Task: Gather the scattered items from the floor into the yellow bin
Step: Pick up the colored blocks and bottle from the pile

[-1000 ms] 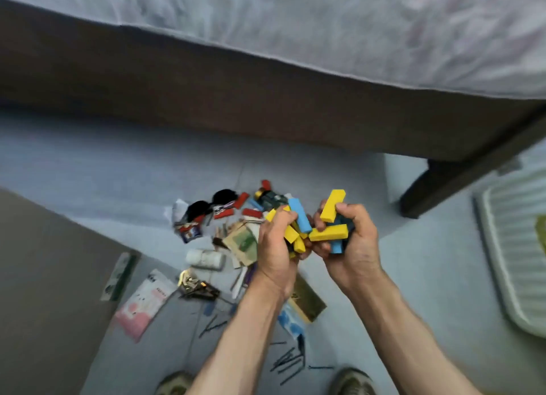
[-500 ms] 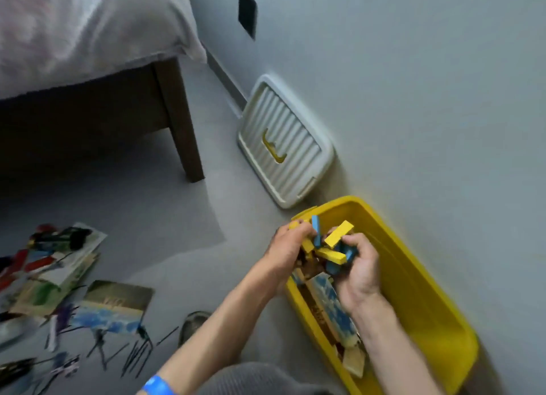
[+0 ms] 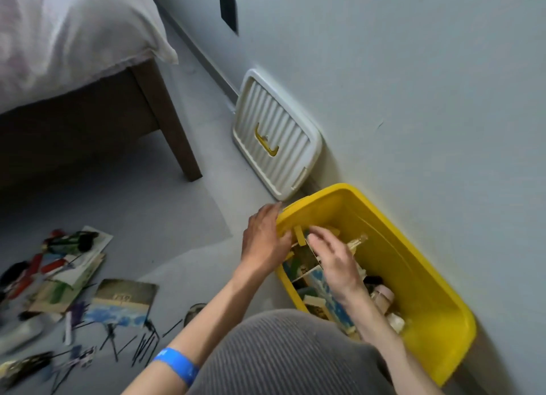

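**A:** So how's the cleanup going? Starting from the left, there's a big pile lying on the floor by the bed: cards, red bits, black sticks, a picture card. None of that is getting touched right now.

**B:** Yeah, I'd say maybe halfway at best. Moving right, the left hand is hanging over the bin rim, fingers loosely spread, holding nothing as far as I can tell.

**A:** And the right hand is hovering inside the bin, fingers relaxed and open, also gripping nothing. A yellow block is sitting just under the fingertips.

**B:** So blocks, a blue card and some pale bits are lying in the bin already, which is sitting against the wall, lid leaning beside it.

**A:** Looking like several more trips back to that pile.
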Demonstrator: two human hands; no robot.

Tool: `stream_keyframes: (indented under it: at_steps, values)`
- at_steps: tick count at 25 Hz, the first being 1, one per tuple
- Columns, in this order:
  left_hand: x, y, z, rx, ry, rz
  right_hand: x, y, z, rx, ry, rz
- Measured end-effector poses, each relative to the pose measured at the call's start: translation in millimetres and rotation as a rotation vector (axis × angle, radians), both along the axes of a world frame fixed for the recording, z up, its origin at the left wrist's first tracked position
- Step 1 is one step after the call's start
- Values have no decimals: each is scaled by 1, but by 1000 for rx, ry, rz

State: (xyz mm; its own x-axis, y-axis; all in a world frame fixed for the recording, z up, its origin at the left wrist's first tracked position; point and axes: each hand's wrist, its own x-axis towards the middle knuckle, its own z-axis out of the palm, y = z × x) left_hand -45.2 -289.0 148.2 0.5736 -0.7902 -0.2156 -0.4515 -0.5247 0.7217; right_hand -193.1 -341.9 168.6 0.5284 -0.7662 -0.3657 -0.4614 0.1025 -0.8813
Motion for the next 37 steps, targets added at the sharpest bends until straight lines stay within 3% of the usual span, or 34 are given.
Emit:
stream_keyframes:
  at_steps: [1, 3, 5, 8, 14, 19, 21, 23, 25, 28, 32, 37]
  values:
    - [2, 3, -8, 113, -24, -15, 2, 8, -3, -60, 181, 199]
    - [5, 9, -17, 226, 116, 88, 8, 26, -18, -163, 516, 604]
    - [12, 20, -21, 249, 197, 186, 14, 42, -31, -277, 682, 760]
    - [28, 41, -19, 241, 239, 258, 25, 57, -42, -383, 743, 855]
    - [96, 87, -16, 112, 176, 470, 93, 91, -35, -507, 477, 876]
    - [157, 113, -27, -209, 439, 735, 169, 95, -42, -593, 423, 845]
    - [171, 121, -31, -260, 417, 702, 196, 92, -46, -649, 404, 858]
    - [177, 129, -33, -220, 265, 565, 222, 87, -49, -697, 383, 858]
    - [177, 139, -36, -137, -6, 399, 243, 81, -48, -732, 351, 849]
    - [180, 161, -38, -11, -241, 337, 269, 80, -44, -835, 392, 890]
    - [172, 207, -24, 130, -265, 388, 275, 92, -28, -962, 610, 1036]
    - [146, 291, -8, 221, -248, 506, 270, 172, -11, -1080, 185, 1296]
